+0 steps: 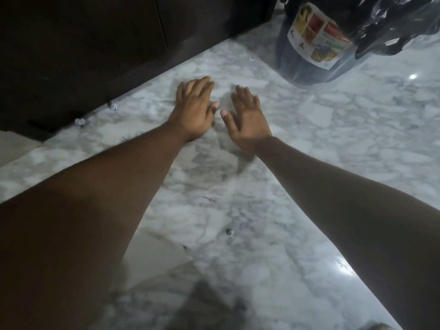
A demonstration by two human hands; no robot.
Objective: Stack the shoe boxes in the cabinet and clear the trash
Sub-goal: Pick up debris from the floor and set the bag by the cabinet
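Small crumpled paper scraps [114, 106] lie on the marble floor [321, 151]. That one and a second [80, 122] sit left of the left hand's fingers [200, 85], at the foot of the dark cabinet [78, 44]. A third [229, 232] lies well behind both hands, between the forearms. The left hand [194, 110] and right hand [247, 115] reach out palm down, side by side, thumbs near each other. Their fingers are straight, slightly spread and hold nothing; whether they touch the floor cannot be told. Beyond the right fingers [242, 94] stands a bin [292, 65] lined with a black plastic bag [390, 27].
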